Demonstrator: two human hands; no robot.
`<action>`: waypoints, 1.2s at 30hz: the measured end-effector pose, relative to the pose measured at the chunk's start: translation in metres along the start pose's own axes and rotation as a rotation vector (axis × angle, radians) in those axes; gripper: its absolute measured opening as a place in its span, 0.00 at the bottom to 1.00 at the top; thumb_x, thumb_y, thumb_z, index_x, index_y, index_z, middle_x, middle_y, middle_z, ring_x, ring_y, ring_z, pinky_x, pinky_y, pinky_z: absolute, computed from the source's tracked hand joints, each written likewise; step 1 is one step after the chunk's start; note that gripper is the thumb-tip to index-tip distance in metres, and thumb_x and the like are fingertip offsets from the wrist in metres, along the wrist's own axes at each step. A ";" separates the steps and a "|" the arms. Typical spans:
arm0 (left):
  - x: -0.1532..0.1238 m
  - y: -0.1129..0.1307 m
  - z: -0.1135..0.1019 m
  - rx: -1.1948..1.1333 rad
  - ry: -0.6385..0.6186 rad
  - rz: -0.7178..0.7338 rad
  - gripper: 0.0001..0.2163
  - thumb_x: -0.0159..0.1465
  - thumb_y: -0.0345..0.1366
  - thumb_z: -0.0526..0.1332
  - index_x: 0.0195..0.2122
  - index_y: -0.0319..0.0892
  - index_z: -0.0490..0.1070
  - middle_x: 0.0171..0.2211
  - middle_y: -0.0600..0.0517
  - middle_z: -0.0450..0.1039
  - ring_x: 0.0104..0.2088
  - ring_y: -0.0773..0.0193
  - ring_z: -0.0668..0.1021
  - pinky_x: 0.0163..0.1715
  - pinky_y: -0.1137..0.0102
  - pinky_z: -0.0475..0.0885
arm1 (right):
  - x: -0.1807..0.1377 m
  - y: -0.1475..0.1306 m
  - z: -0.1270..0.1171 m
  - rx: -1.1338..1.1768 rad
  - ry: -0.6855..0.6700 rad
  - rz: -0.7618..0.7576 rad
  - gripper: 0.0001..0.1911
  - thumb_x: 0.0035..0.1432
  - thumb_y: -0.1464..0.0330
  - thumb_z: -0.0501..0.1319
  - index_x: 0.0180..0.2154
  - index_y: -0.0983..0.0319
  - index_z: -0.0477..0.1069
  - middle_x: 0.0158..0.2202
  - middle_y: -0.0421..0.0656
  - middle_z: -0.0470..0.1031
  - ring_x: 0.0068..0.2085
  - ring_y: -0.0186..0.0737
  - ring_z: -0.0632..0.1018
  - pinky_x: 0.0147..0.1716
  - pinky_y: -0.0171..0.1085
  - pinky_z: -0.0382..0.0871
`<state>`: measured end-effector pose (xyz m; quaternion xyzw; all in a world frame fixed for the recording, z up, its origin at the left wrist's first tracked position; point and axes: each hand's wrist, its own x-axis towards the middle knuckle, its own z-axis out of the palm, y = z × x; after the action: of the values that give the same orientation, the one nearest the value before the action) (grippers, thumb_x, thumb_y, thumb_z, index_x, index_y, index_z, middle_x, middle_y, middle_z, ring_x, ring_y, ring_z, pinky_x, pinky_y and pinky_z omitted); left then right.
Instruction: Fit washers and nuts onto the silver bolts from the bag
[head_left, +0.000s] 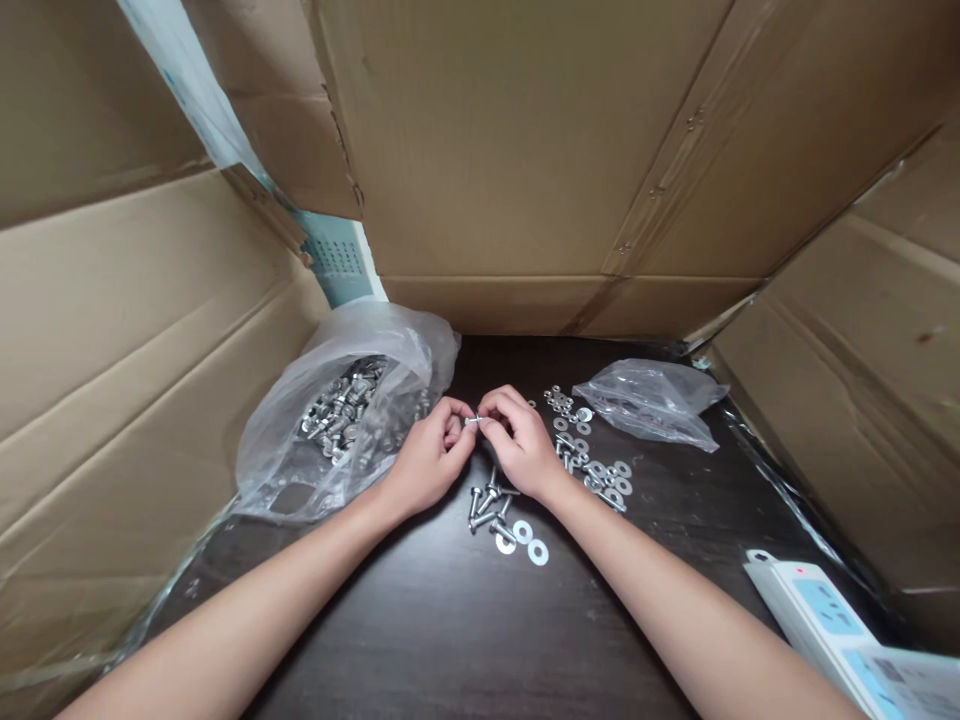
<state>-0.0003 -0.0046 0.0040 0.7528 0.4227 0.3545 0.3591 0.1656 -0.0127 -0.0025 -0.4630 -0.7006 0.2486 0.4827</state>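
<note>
My left hand [429, 452] and my right hand [520, 443] meet fingertip to fingertip over a dark table [420, 620], both pinched on one small silver bolt [473, 420] held between them. Just below the hands lies a little heap of loose bolts [487, 505] and three flat washers [523, 540]. To the right of my right hand several washers and nuts [592, 455] are scattered. A clear plastic bag full of bolts [341, 410] lies open to the left of my left hand.
Brown cardboard walls [525, 150] stand on the left, back and right of the table. A crumpled, nearly empty clear bag [649, 400] lies at the back right. A white power strip [832, 625] sits at the lower right corner.
</note>
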 end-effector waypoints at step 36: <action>0.000 0.000 0.001 -0.032 0.002 -0.011 0.07 0.70 0.40 0.54 0.39 0.42 0.65 0.22 0.61 0.55 0.24 0.67 0.63 0.27 0.72 0.59 | -0.001 -0.004 -0.002 -0.002 -0.004 -0.017 0.07 0.58 0.75 0.57 0.37 0.59 0.66 0.42 0.44 0.69 0.38 0.40 0.71 0.40 0.41 0.69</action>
<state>0.0002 -0.0048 0.0038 0.7441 0.4218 0.3600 0.3726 0.1656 -0.0155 0.0009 -0.4569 -0.7057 0.2445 0.4831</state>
